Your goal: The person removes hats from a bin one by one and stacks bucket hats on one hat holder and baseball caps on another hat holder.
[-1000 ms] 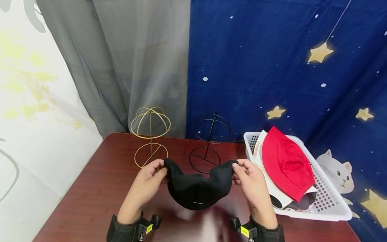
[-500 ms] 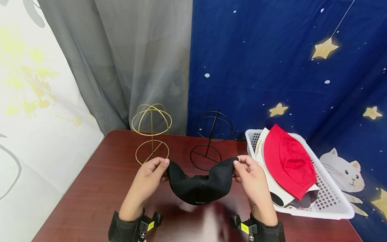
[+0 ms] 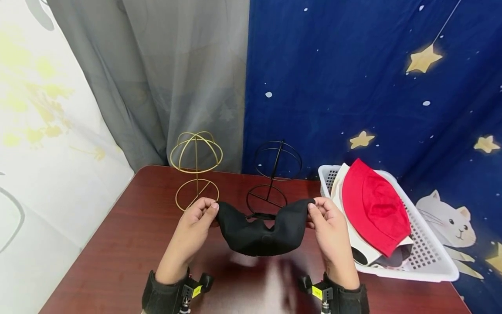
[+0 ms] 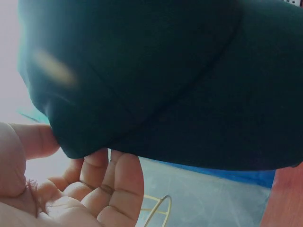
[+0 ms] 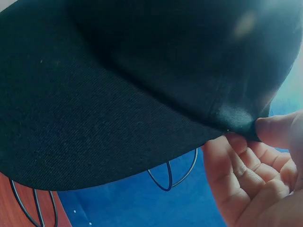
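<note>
A black cap [image 3: 260, 231] hangs between both hands above the dark red table [image 3: 117, 257]. My left hand [image 3: 198, 218] pinches the cap's left edge, and my right hand [image 3: 323, 216] pinches its right edge. In the left wrist view the black cap [image 4: 170, 80] fills most of the frame, with the left hand [image 4: 71, 175] gripping its lower corner. The right wrist view likewise shows the cap [image 5: 118, 90] from below, held by the right hand [image 5: 251, 156] at its edge. Behind the cap stand a gold wire hat stand [image 3: 196, 168] and a black wire hat stand [image 3: 274, 174].
A white plastic basket [image 3: 427, 261] at the right holds a red bucket hat [image 3: 372, 211] on top of other hats. Grey and star-patterned blue curtains hang behind the table. The table's left edge borders a pale wall.
Both hands have lifted the black cap a little and carried it farther from me, closer to the black wire stand. The cap is stretched slightly wider.
</note>
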{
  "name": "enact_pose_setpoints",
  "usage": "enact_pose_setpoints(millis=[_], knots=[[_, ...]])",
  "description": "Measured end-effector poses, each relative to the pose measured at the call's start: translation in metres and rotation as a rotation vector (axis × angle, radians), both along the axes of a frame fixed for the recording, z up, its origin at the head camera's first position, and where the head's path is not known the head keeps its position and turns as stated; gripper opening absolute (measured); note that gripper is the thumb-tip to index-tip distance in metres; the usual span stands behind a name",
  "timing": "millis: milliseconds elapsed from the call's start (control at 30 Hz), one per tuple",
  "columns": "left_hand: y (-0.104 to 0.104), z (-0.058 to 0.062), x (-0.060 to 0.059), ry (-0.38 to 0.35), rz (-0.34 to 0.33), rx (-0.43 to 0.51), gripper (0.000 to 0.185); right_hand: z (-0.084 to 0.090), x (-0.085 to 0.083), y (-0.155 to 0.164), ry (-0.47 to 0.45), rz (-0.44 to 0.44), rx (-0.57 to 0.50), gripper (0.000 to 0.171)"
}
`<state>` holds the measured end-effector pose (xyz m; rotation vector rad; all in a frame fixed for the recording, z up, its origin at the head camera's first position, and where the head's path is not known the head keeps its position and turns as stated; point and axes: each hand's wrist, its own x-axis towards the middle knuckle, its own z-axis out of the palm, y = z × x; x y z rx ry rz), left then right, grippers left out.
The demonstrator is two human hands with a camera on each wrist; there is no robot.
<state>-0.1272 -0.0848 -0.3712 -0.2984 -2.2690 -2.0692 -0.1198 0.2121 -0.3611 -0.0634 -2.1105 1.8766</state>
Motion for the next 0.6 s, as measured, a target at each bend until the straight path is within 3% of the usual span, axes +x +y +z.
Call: enact_pose_setpoints(millis=[300,500,600], knots=[[-0.0016,0.0039,-0.0011,-0.027,0.005,0.030,0.017,0.0004,-0.0037,0.0007,0.017,0.035,-0.079,0.011],[-0.0037,0.0050,-0.0019,-0.064,0.030,0.039,0.019,-0.0029,-0.0058,0.0014,-0.001,0.095,-0.061,0.010],[-0.0066,0.0028,-0.0024,-0.081,-0.016,0.072,0.020,-0.0045,-0.0051,0.0026,-0.002,0.102,-0.034,0.012]])
